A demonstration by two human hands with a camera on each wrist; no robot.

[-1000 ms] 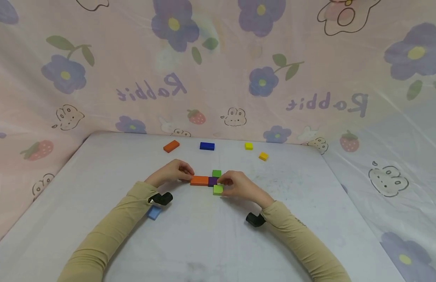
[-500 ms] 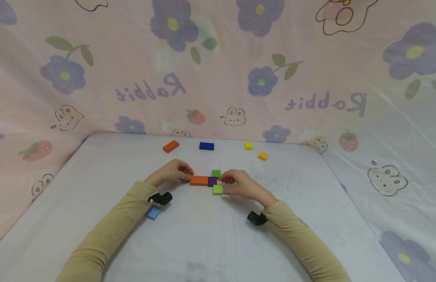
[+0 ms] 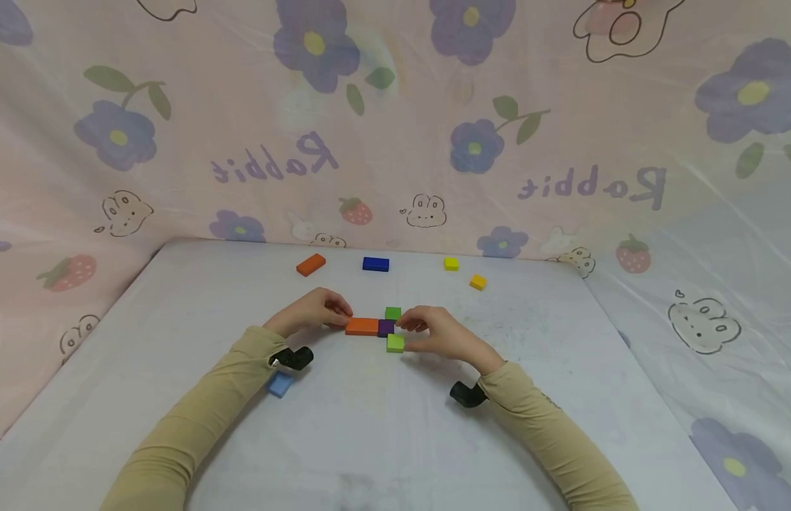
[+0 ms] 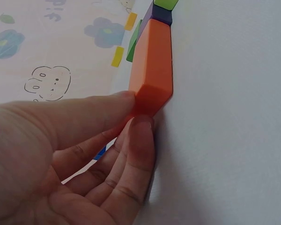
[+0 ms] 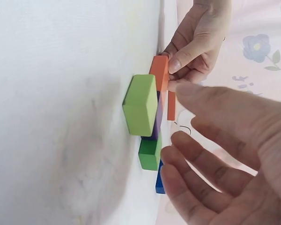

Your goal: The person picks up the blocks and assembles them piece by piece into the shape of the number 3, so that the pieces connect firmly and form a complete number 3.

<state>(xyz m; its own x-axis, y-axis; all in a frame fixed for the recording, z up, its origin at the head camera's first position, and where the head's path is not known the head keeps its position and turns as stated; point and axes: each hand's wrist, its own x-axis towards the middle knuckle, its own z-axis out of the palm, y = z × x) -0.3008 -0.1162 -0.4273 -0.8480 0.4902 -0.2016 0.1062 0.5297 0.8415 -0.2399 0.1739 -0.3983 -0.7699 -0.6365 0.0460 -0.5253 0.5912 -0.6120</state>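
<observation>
My left hand (image 3: 315, 310) holds the left end of an orange rectangular block (image 3: 361, 326), thumb and fingertips gathered at that end in the left wrist view. The orange block's other end meets a small purple block (image 3: 385, 328). A green block (image 3: 393, 313) lies on the purple one's far side and a light green block (image 3: 395, 343) on its near side. Just right of this group is my right hand (image 3: 443, 335), thumb and fingers spread apart with nothing between them. Its thumb tip is close by the light green block in the head view.
Along the table's back lie another orange block (image 3: 311, 265), a dark blue block (image 3: 375, 264), a yellow block (image 3: 451, 264) and a yellow-orange block (image 3: 477, 282). A light blue block (image 3: 280, 384) lies beside the left forearm. A patterned curtain (image 3: 395, 142) rises behind the white table (image 3: 370, 440).
My right hand has loosened and drawn slightly back to the right, off the purple and light green blocks. The left hand and the block group have stayed put.
</observation>
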